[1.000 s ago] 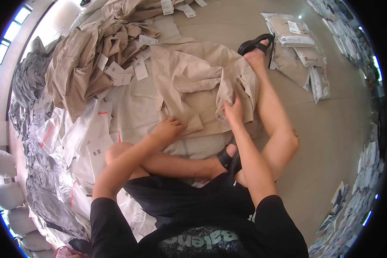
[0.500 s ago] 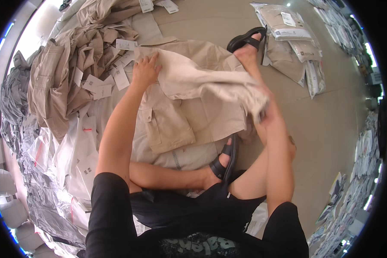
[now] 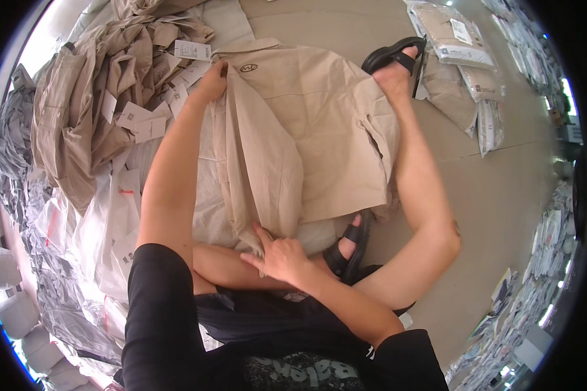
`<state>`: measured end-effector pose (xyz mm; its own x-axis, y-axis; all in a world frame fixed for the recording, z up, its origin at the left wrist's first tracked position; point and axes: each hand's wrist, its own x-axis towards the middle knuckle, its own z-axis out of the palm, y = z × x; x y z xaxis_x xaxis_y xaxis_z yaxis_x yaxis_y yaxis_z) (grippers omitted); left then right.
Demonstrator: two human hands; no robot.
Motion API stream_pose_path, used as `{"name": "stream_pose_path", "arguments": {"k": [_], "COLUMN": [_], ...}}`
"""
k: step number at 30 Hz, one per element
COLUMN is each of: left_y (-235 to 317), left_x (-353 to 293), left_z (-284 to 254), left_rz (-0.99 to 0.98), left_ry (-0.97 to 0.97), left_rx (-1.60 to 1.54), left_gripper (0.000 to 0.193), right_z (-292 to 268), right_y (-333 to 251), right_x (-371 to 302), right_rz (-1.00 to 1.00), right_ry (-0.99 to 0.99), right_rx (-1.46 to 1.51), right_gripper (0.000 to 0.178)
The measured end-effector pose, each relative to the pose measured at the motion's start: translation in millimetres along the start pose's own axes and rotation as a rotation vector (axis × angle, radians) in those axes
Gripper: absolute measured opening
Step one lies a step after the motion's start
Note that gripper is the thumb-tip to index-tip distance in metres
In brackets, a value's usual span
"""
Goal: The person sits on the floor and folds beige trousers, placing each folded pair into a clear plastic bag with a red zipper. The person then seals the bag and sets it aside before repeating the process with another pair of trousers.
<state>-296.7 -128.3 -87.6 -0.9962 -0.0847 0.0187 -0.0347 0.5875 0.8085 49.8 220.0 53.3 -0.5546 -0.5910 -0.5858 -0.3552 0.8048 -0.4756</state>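
A beige jacket (image 3: pixel 332 111) lies spread before me, its collar at the far side and a small dark oval logo near the left shoulder. My left hand (image 3: pixel 214 82) is closed on the fabric at that shoulder, fingertips curled over the fold. One sleeve (image 3: pixel 270 153) runs down the jacket's left part toward me. At its near end rests my right hand (image 3: pixel 282 259), with thumb and index finger spread apart against the cloth. Some of its other fingers are bent and partly hidden.
A heap of beige garments (image 3: pixel 88 124) with white tags lies to the left, beside grey garments (image 3: pixel 19 130) and clear plastic bags (image 3: pixel 104 241). Bagged beige clothes (image 3: pixel 451 39) lie at the far right. My sandaled feet flank the jacket. Stacks of packages (image 3: pixel 548 247) line the right edge.
The sleeve that was across the jacket to the right now runs down its left part. My right hand moved left and nearer; my left hand has closed on the shoulder.
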Motion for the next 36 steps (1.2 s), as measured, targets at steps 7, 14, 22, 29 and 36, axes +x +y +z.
{"name": "stream_pose_path", "arguments": {"k": [7, 14, 22, 29, 36], "left_y": [82, 136, 114, 160, 164], "left_x": [-111, -211, -216, -320, -360], "left_z": [0, 69, 60, 9, 4], "left_rz": [0.460, 0.292, 0.002, -0.738, -0.829], "left_ry": [0.411, 0.013, -0.044, -0.005, 0.059], "left_rx": [0.309, 0.662, 0.272, -1.360, -0.982], "left_gripper": [0.049, 0.074, 0.082, 0.083, 0.064], "right_z": [-84, -169, -167, -129, -94], "right_y": [38, 190, 94, -26, 95], "right_x": [-26, -5, 11, -4, 27], "right_rz": [0.114, 0.405, -0.080, -0.334, -0.174], "right_ry": [0.254, 0.973, 1.076, 0.466, 0.959], "right_rx": [0.112, -0.303, 0.462, 0.641, 0.291], "right_gripper": [0.079, 0.082, 0.048, 0.042, 0.040]}}
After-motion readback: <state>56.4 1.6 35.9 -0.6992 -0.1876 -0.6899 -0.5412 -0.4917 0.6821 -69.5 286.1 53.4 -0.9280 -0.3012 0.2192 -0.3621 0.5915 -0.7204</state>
